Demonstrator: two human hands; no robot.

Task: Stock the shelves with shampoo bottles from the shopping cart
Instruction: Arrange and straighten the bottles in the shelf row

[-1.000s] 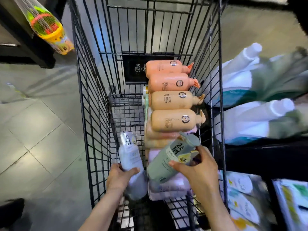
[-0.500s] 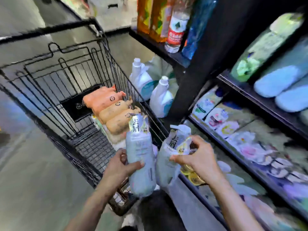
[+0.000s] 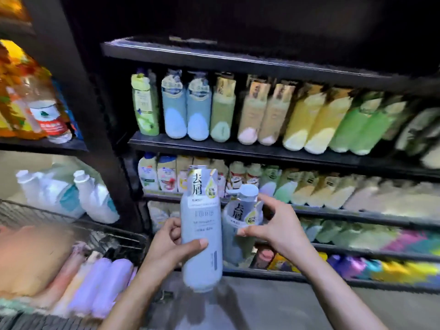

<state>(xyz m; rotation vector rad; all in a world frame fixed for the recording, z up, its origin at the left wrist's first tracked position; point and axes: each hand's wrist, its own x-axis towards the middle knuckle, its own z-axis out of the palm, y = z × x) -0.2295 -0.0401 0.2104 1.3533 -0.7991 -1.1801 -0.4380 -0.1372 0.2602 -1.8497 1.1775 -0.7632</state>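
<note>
Head view, facing dark shelving; image blurred toward the right and lower edges.

Left hand (image 3: 172, 244): fingers curled round a tall pale grey-blue bottle (image 3: 202, 231), thumb across its front; the bottle is upright, slightly tilted, its labelled top level with the second shelf from the top, held in the air near the shelf fronts.

Right hand (image 3: 273, 225): grips a second grey-blue bottle (image 3: 240, 225) just right of the first; thumb on the label side, fingers round its neck near the pump cap; this bottle sits lower, and the two bottles touch or nearly touch, cannot tell which.

Shopping cart (image 3: 78, 228): wire rim visible at lower left; pale lilac and pink bottles (image 3: 100, 284) lie on their sides in it, near the left forearm.

Shelves (image 3: 238, 146): upper row holds upright bottles in green, blue, beige and yellow; the row beneath holds smaller bottles, partly hidden behind the held pair; lower rows too blurred to identify.

Far left: white jugs (image 3: 62, 196) on a low shelf; an oil bottle with a red label (image 3: 45, 113) above them.
</note>
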